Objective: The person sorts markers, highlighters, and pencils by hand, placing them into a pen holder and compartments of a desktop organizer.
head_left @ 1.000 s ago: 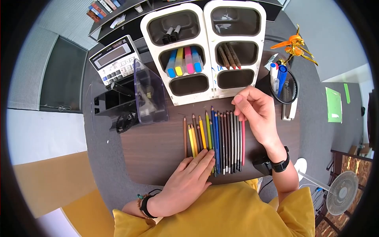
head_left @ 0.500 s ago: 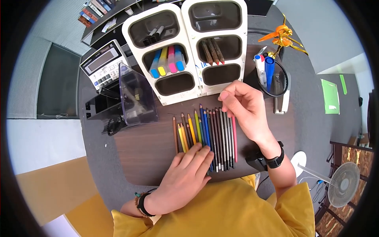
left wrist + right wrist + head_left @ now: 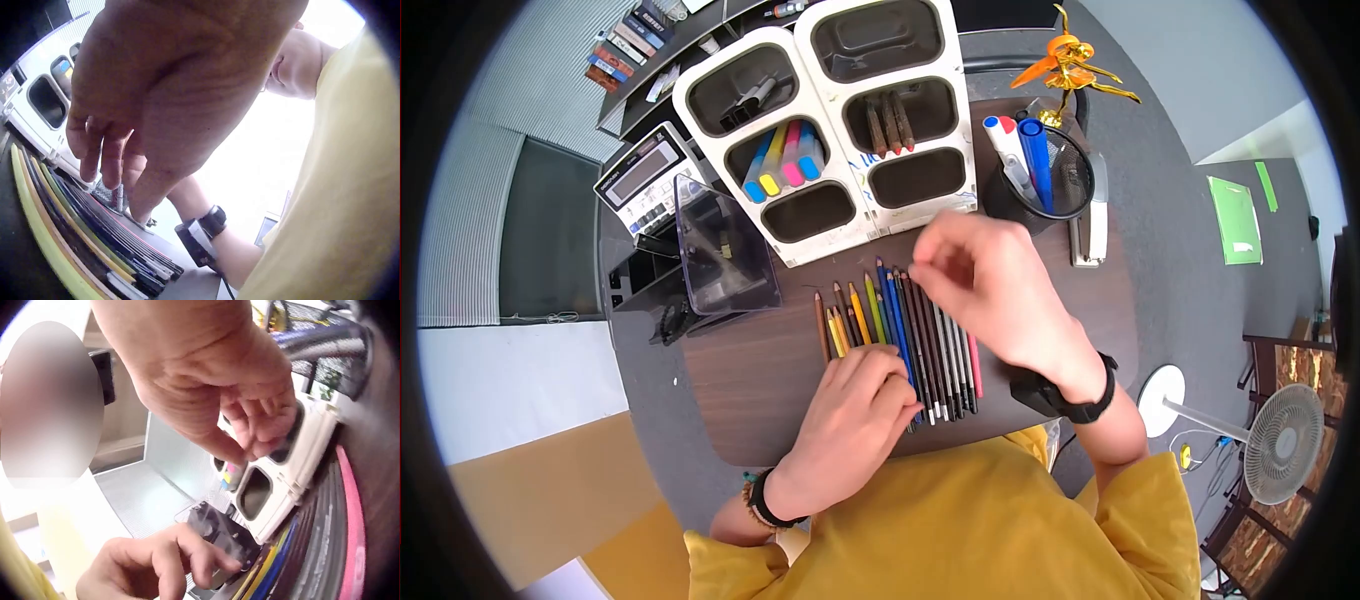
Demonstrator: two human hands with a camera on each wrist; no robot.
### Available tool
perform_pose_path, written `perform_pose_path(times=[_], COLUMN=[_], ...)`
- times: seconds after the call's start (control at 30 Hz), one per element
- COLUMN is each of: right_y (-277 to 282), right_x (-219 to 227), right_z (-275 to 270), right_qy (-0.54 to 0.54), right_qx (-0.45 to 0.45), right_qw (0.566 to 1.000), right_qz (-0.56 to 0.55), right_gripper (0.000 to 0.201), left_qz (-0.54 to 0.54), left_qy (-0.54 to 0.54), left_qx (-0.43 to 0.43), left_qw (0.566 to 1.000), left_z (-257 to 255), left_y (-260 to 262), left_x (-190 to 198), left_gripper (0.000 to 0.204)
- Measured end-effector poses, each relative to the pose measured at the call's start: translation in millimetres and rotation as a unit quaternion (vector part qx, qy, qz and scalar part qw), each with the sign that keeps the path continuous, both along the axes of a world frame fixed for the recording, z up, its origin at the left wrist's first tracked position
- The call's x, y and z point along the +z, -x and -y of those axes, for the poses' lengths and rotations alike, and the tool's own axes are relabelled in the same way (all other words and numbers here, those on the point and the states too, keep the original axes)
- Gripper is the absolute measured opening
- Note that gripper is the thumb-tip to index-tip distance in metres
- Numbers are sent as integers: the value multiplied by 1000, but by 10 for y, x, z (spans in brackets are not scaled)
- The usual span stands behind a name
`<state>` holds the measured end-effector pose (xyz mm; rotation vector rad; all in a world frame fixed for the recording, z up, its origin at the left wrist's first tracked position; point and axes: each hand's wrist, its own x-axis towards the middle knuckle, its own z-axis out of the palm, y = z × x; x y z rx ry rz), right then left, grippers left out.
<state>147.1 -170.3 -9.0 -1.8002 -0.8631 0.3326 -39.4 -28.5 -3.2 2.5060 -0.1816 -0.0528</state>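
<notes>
A row of coloured pencils (image 3: 930, 355) lies side by side on the desk board, from brown and yellow on the left through green, blue and dark ones to a pink pencil (image 3: 354, 519) on the right. My left hand (image 3: 850, 400) hovers over the lower left part of the row with loosely bent fingers, covering the lower ends of the yellow pencils. Over the upper right of the row is my right hand (image 3: 995, 285), its thumb and fingertips drawn close together. Nothing shows between those fingertips in the right wrist view.
Behind the pencils stands a white two-column organizer (image 3: 850, 215) with highlighters (image 3: 785, 165), markers and brown pencils in its compartments. A mesh pen cup (image 3: 1055, 190) and a stapler (image 3: 1092, 235) are at the right. A clear plastic holder (image 3: 725, 265) and calculator (image 3: 640, 185) stand left.
The left hand has lifted from the pencils and its fingers have bent. The right hand has turned and shifted left over the pencil tips. The head view has swung right.
</notes>
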Motion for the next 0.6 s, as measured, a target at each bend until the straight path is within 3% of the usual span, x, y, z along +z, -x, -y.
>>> perform_pose_path(times=[0.03, 0.13, 0.27, 0.6], right_y=[51, 215, 431, 747], right_x=[62, 237, 176, -223], right_z=[90, 404, 706, 815], right_qy=[49, 188, 256, 190], right_qx=[18, 101, 113, 15], right_qw=[996, 966, 950, 974], right_qz=[72, 144, 140, 124], right_gripper=[9, 12, 14, 33], left_qz=[0, 12, 16, 0], left_qy=[0, 16, 4, -34], left_qx=[0, -3, -27, -32], left_qw=[1000, 1000, 1000, 999], left_z=[-17, -7, 118, 83], left_y=[12, 19, -8, 56], left_x=[6, -15, -44, -134], left_gripper=[26, 21, 36, 46])
